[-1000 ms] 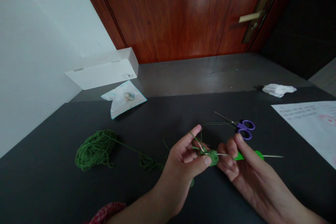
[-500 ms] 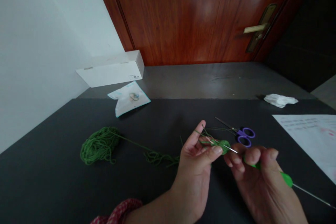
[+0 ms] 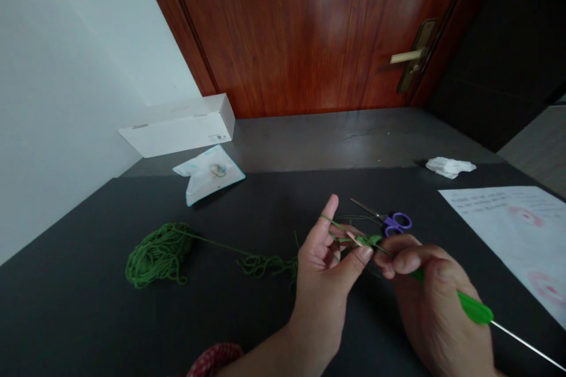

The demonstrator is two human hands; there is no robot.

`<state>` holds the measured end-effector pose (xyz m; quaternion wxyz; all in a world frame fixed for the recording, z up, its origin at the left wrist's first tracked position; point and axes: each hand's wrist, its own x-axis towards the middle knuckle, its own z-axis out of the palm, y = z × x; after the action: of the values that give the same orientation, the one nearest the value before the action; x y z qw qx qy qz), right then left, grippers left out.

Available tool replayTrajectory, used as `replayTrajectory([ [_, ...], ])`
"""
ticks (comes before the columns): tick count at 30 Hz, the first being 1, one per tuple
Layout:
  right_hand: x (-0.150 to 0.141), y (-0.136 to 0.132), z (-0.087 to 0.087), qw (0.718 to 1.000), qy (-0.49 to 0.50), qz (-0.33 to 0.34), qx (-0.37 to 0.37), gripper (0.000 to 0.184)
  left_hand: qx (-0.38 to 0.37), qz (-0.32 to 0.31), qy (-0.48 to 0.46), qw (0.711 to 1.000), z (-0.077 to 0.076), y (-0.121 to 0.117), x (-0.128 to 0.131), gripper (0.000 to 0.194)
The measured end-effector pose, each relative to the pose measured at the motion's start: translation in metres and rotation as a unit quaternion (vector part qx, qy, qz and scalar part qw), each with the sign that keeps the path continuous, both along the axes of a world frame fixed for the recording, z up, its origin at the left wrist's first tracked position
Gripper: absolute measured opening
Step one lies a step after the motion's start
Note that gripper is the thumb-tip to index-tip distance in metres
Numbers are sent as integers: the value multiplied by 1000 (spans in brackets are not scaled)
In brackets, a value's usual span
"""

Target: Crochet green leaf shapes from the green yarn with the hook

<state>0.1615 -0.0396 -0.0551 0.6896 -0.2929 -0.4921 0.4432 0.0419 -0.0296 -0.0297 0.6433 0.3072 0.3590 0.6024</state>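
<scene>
My left hand [image 3: 321, 268] pinches a small piece of green crochet [image 3: 365, 240] between thumb and fingertips, with green yarn [image 3: 265, 265] looped over its raised index finger. My right hand [image 3: 431, 280] grips a green-handled crochet hook [image 3: 473, 308] whose steel shaft sticks out past the handle toward the lower right. The hook's working tip meets the crochet piece, hidden by my fingers. That yarn trails left across the black tabletop to a loose green yarn ball [image 3: 157, 256].
Purple-handled scissors [image 3: 397, 224] lie just beyond my hands. A printed sheet with pink marks [image 3: 499, 224] lies at right. Farther back are a white box [image 3: 179, 126], a plastic packet [image 3: 207, 174], crumpled tissue [image 3: 448, 168] and a wooden door [image 3: 300, 29].
My right hand has turned and moved the hook's handle down to the right, its tip now at the crochet. The crochet piece is more hidden, and the view has shifted slightly.
</scene>
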Motion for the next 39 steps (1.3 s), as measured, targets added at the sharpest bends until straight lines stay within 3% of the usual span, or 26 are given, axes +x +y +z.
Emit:
replayTrajectory([
  [7,10,6,-1,997,-52,42,24,32,8,-101,93,990,9,13,-18,75],
  [12,16,6,0,981,-178,4,71,32,32,-80,152,985,9,19,-20,75],
  [15,18,4,2,941,-315,-34,122,31,20,-61,156,986,2,17,-18,77],
  [20,11,4,3,837,-464,-115,266,27,35,-54,181,981,-6,15,-19,82],
  [24,11,7,4,770,-531,-163,315,34,8,-125,170,978,5,15,-24,92],
  [28,20,8,7,736,-551,-150,364,33,-42,-206,142,967,22,17,-31,104],
  [35,33,12,10,730,-530,-114,416,35,-86,-229,134,960,33,18,-37,112],
  [37,33,12,12,767,-496,-92,396,35,-86,-211,133,965,31,17,-35,110],
  [39,31,10,14,830,-449,-54,327,34,-89,-180,133,971,29,16,-33,108],
])
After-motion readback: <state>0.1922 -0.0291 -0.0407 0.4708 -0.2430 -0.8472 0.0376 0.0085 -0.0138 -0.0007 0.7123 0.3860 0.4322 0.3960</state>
